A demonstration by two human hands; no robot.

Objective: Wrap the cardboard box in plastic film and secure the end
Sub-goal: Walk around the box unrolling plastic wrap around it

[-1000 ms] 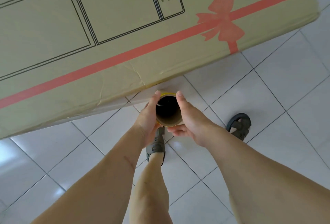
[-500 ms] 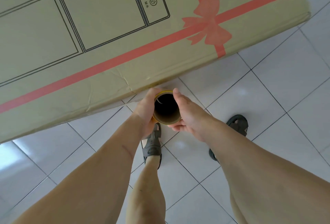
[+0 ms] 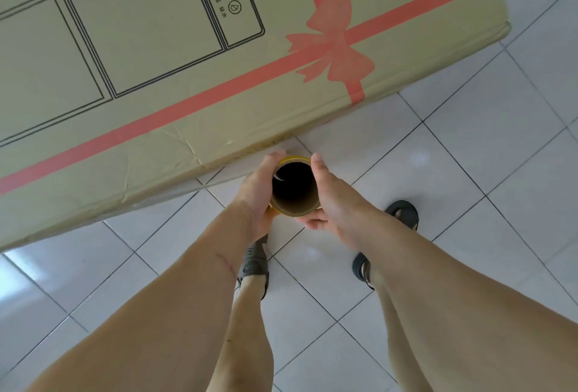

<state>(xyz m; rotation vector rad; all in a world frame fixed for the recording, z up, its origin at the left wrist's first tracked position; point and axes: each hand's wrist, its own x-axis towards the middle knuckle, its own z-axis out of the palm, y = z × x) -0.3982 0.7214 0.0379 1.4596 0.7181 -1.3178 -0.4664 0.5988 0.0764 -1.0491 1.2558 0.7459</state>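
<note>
Both hands clasp the film roll (image 3: pixel 294 188) as I see it: left hand (image 3: pixel 258 194) and right hand (image 3: pixel 331 200) curl around its sides, core end facing me, low beside the cardboard box (image 3: pixel 219 63); any film, perhaps, is too clear to see.

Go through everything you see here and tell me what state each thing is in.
Box: closed, creased near its lower edge; film on it cannot be made out.
Roll: upright, seen down its hollow core, held between both hands.
Left hand: grips the roll.
Right hand: grips the roll.
</note>
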